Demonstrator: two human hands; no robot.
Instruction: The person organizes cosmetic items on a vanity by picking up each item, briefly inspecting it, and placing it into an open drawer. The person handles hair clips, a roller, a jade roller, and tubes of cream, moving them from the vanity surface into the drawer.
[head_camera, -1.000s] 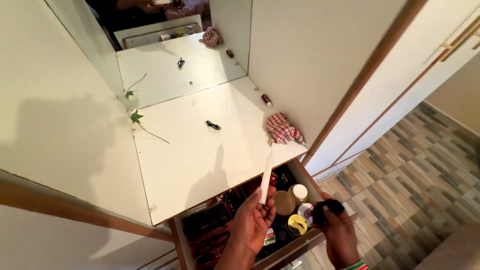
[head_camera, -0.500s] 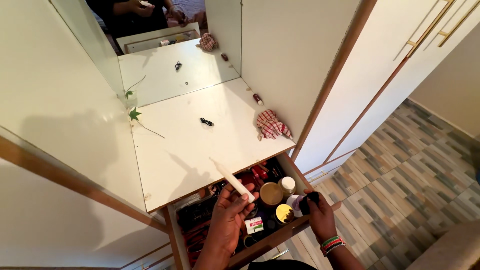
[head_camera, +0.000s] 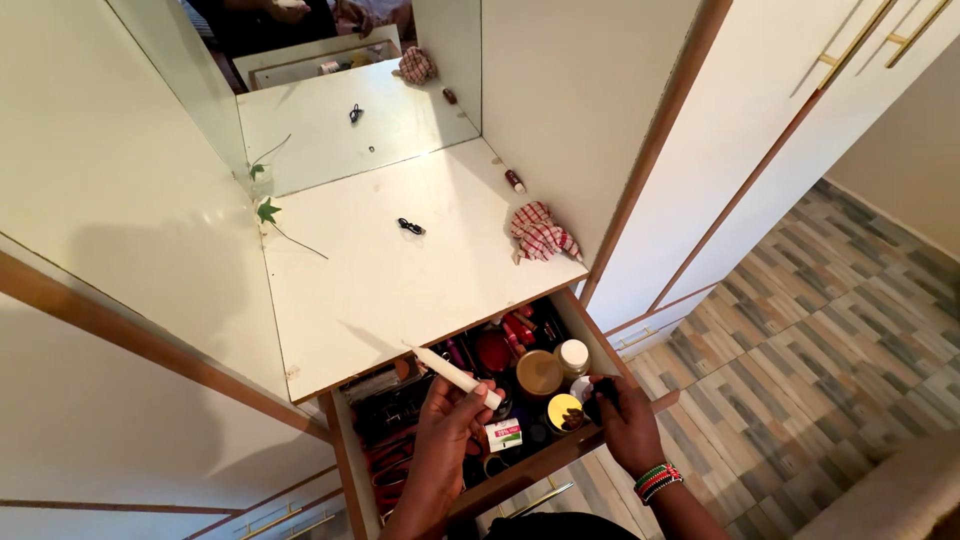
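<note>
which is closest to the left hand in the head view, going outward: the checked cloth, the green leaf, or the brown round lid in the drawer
From the left hand:
1. Brown round lid, in the drawer just to its right.
2. Checked cloth, on the shelf's right edge.
3. Green leaf, at the shelf's far left corner.

Both arms are bare, with no sleeves showing at the forearms. The left hand (head_camera: 447, 420) wears nothing: no ring, watch or band can be seen. The right hand (head_camera: 625, 420) has a stack of beaded bracelets (head_camera: 655, 480) at the wrist, striped red, green, black and white.
</note>
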